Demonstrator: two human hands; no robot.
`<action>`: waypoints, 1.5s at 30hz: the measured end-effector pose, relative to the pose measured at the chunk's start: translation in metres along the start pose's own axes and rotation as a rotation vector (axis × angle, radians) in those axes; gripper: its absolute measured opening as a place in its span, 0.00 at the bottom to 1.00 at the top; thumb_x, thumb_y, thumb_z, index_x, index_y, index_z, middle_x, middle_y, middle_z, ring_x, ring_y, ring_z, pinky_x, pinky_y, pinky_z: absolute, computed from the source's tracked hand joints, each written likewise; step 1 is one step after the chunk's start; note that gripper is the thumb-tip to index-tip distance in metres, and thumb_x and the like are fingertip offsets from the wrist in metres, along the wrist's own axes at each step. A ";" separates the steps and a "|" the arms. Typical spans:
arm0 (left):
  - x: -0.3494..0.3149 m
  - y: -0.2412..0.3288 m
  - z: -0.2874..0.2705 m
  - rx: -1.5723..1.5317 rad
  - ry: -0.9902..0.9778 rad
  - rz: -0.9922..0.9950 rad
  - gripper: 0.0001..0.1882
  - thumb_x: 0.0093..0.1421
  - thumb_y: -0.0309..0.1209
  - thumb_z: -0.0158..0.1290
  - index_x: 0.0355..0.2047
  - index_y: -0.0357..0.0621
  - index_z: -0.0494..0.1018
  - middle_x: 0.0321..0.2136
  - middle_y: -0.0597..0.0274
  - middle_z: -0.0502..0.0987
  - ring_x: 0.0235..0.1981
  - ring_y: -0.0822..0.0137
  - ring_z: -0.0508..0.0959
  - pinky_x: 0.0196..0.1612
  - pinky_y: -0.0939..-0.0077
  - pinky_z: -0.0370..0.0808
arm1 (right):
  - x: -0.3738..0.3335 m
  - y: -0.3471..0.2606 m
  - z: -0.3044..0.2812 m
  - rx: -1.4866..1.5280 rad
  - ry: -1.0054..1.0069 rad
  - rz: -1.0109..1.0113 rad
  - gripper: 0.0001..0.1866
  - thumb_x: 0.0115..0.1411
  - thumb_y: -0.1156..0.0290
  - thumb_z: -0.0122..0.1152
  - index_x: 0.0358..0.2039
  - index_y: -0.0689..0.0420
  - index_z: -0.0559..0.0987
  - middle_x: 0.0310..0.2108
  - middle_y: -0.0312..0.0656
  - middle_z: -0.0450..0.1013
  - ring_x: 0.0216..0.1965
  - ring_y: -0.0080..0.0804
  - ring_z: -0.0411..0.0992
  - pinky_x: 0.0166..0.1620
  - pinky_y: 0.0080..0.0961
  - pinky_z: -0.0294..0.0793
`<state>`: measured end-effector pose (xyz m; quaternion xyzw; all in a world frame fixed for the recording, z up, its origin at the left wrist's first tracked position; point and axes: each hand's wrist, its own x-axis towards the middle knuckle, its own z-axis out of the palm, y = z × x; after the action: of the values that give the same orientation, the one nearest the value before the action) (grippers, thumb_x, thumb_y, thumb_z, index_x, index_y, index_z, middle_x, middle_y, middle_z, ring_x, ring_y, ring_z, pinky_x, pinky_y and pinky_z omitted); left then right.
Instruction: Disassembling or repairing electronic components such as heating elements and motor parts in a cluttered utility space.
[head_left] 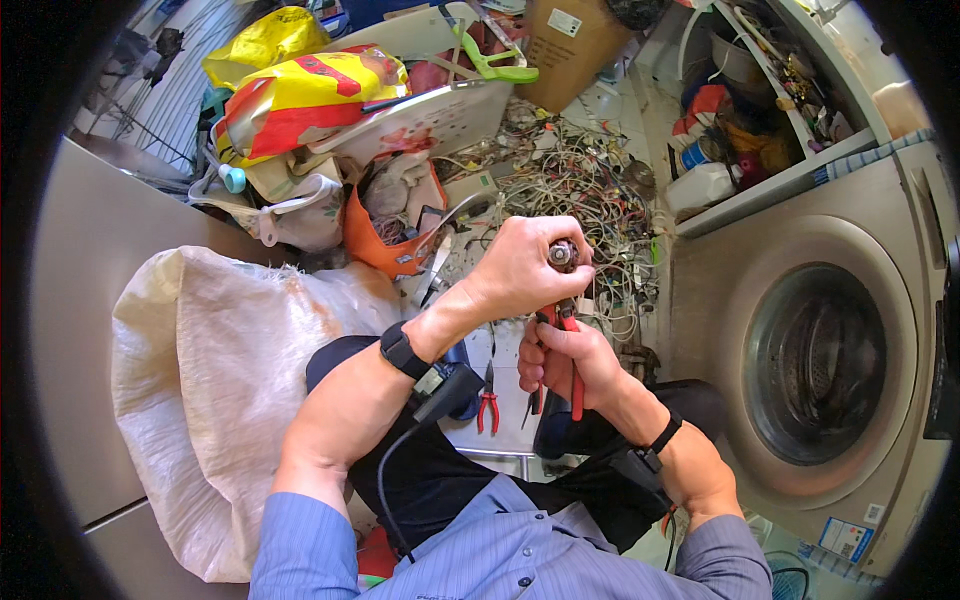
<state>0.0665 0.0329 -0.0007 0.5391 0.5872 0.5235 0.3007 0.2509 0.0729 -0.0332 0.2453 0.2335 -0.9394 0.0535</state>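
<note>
Raised in front of me, my left hand (525, 260) is wrapped round a small dark metal part with a round, shiny end (562, 254). Just below it, my right hand (578, 362) grips red-handled pliers (577, 390). Their jaws point up at the part and appear to meet it, but my fingers hide the exact contact. A thin dark pointed piece also shows under the right hand; its kind is unclear. On the pale floor between my legs lie long-nose pliers (488, 402) with red handles, nose pointing away from me.
A tangled heap of cables (590, 200) spreads ahead. An orange container (375, 235) and a white bin (440, 120) with a yellow-red bag (315, 95) stand left of it. A white woven sack (220, 400) lies left, a washing machine (800, 340) right, a cardboard box (575, 50) behind.
</note>
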 end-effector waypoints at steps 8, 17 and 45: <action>-0.005 0.004 0.021 -0.011 0.310 -0.092 0.08 0.56 0.29 0.63 0.31 0.37 0.78 0.36 0.55 0.86 0.36 0.72 0.85 0.42 0.75 0.81 | 0.010 0.002 0.001 0.042 0.001 -0.018 0.10 0.71 0.62 0.57 0.38 0.54 0.70 0.29 0.38 0.66 0.32 0.35 0.68 0.38 0.37 0.70; -0.005 0.012 0.027 0.191 0.517 -0.173 0.10 0.56 0.32 0.65 0.27 0.39 0.78 0.26 0.58 0.84 0.26 0.76 0.82 0.29 0.74 0.77 | 0.018 0.007 0.010 0.040 0.007 -0.071 0.11 0.72 0.60 0.56 0.40 0.54 0.72 0.30 0.38 0.67 0.32 0.36 0.68 0.39 0.38 0.71; -0.011 0.030 0.004 -0.090 0.364 0.026 0.03 0.54 0.23 0.61 0.28 0.38 0.78 0.35 0.56 0.85 0.41 0.67 0.83 0.55 0.69 0.76 | 0.010 0.002 0.029 -0.034 -0.067 -0.029 0.11 0.71 0.61 0.56 0.38 0.55 0.70 0.29 0.37 0.65 0.31 0.34 0.68 0.37 0.35 0.70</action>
<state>0.0822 0.0197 0.0242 0.4291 0.6009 0.6420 0.2066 0.2304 0.0580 -0.0167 0.2095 0.2509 -0.9437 0.0516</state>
